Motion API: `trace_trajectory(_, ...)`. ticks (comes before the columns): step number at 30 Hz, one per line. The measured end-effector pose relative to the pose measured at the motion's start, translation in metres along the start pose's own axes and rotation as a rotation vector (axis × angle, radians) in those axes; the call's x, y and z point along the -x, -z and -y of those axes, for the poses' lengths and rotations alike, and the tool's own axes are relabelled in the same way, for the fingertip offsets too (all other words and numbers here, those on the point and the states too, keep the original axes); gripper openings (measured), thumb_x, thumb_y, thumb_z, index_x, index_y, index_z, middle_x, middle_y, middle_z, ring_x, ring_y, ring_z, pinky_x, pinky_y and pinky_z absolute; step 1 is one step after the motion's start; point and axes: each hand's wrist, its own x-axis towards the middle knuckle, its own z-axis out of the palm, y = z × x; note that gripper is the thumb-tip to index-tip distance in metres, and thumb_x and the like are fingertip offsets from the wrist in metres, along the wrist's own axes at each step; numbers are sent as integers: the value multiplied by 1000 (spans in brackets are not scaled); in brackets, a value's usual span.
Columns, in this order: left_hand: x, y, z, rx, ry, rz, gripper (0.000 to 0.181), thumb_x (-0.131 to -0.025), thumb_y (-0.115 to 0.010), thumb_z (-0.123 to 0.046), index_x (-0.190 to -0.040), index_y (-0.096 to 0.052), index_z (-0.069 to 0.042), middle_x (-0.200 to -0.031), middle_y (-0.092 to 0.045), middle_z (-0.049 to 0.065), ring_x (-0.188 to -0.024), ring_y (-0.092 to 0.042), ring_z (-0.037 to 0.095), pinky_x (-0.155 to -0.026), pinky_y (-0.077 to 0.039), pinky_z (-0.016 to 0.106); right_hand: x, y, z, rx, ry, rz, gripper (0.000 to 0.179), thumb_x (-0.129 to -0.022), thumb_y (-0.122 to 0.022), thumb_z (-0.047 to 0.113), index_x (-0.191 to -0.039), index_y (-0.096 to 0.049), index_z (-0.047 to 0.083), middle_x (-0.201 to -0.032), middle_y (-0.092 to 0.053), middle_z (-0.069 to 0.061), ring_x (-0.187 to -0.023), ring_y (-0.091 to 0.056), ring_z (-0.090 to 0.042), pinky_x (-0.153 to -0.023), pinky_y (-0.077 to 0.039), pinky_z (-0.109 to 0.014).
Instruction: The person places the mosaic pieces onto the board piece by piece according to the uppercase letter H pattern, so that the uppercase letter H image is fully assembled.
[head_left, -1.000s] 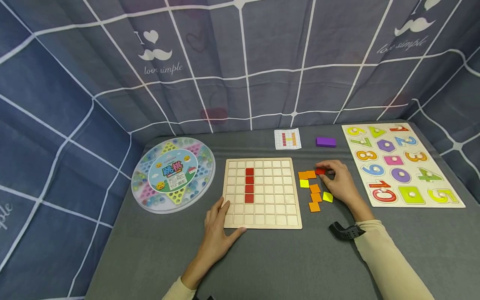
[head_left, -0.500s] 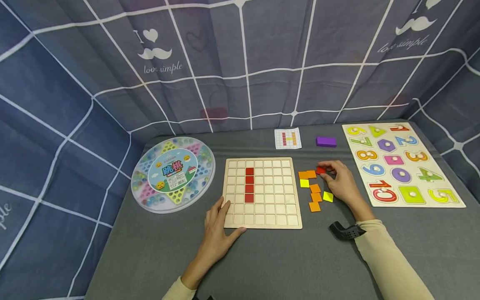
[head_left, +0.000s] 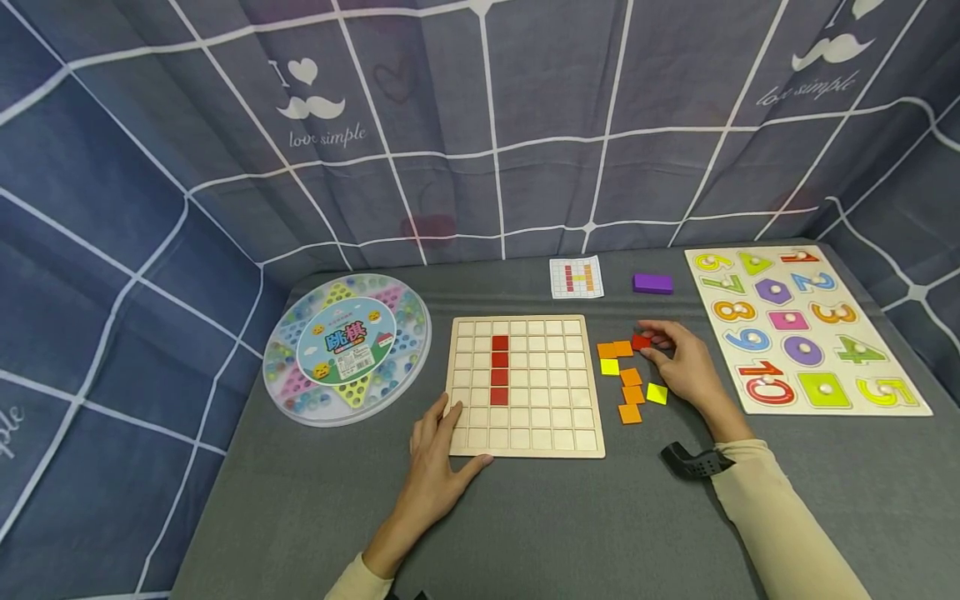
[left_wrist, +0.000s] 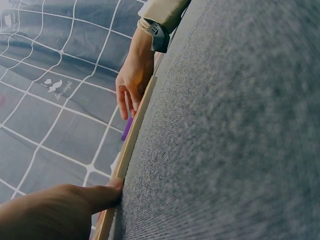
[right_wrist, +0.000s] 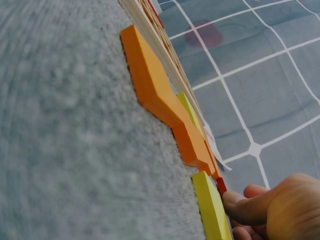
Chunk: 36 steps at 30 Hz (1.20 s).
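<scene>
A square wooden grid board [head_left: 540, 417] lies in the middle of the table. Several red square tiles [head_left: 499, 360] fill part of one of its columns, left of centre. My left hand [head_left: 433, 473] rests at the board's lower left corner, fingers along the left side and thumb against the near edge. To the right of the board, my right hand [head_left: 686, 367] pinches a loose red tile [head_left: 640, 342] between thumb and fingers, low at the table. Beside it lie several orange tiles [head_left: 630, 414] and two yellow tiles [head_left: 656, 394].
A small pattern card [head_left: 576, 277] and a purple block [head_left: 652, 284] lie beyond the board. On the left is a round Chinese checkers box [head_left: 345, 350]; a number puzzle board [head_left: 806, 333] lies on the right. A grid-patterned curtain [head_left: 435, 183] encloses the table.
The loose red tile has shifted and turned very slightly at my right fingertips. My left hand and the board stay in place.
</scene>
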Motion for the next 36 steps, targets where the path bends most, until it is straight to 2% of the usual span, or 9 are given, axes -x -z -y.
trace_trajectory(16,0,1,-1,0,24,15,84,-75,-85,-28,-143,-45,2,-153,-32,25,-128,-35,39,-97,-31,54,0,1,1,15,0,34,35,-90,-66,-2,-124,-63,0,-113,-62,-18,-98,-56,-28,-83,-39,-27)
trace_trajectory(23,0,1,0,-9,7,-1,84,-74,-86,-28,-142,-46,2,-152,-34,26,-127,-37,40,-95,-32,55,1,1,0,9,1,35,32,-90,-67,-1,-122,-64,2,-112,-62,-16,-98,-57,-26,-83,-39,-24)
trace_trajectory(29,1,2,1,-6,16,11,83,-75,-85,-30,-142,-47,1,-152,-33,26,-127,-37,39,-95,-32,55,3,2,2,16,10,34,31,-89,-68,0,-120,-65,2,-108,-62,-16,-95,-56,-26,-80,-39,-21)
trace_trajectory(36,1,2,0,-11,17,13,82,-76,-85,-30,-142,-47,0,-152,-33,25,-126,-38,39,-95,-32,55,2,2,14,5,66,4,29,-87,-71,0,-116,-68,2,-105,-64,-13,-91,-58,-24,-78,-40,-16)
